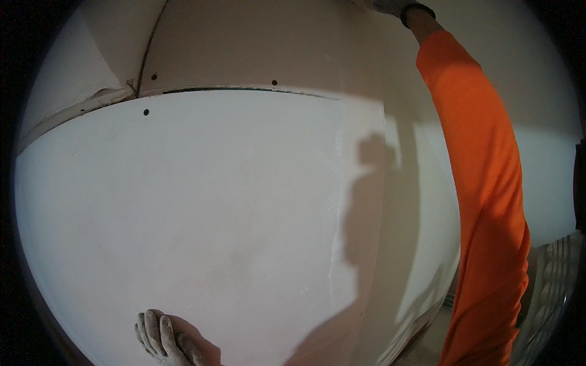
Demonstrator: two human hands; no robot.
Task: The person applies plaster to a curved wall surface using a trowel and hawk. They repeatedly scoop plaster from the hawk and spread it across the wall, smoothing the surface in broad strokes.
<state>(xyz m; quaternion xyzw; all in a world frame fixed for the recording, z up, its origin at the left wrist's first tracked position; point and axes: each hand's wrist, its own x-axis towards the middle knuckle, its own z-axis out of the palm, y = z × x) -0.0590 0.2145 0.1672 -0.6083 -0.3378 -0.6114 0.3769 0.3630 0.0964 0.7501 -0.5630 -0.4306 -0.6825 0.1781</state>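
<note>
At the lower left my left hand (163,340), in a dusty grey glove, is by a large white plasterboard panel (201,201). Its fingers point upward, slightly bent and side by side, with nothing visible in them. Whether it touches the panel I cannot tell. Stretched far up in an orange sleeve (485,177), my right arm reaches the top edge of the view. There my right hand (394,6), gloved in grey with a dark cuff, is cut off by the frame, so its fingers are hidden.
Above the panel, a narrow dark gap (220,89) separates it from an upper board (244,43). Dark screw heads (274,82) dot the boards. A jagged broken edge (104,94) lies at upper left. Shadows fall on the panel's right side. Crumpled translucent sheeting (552,287) hangs at lower right.
</note>
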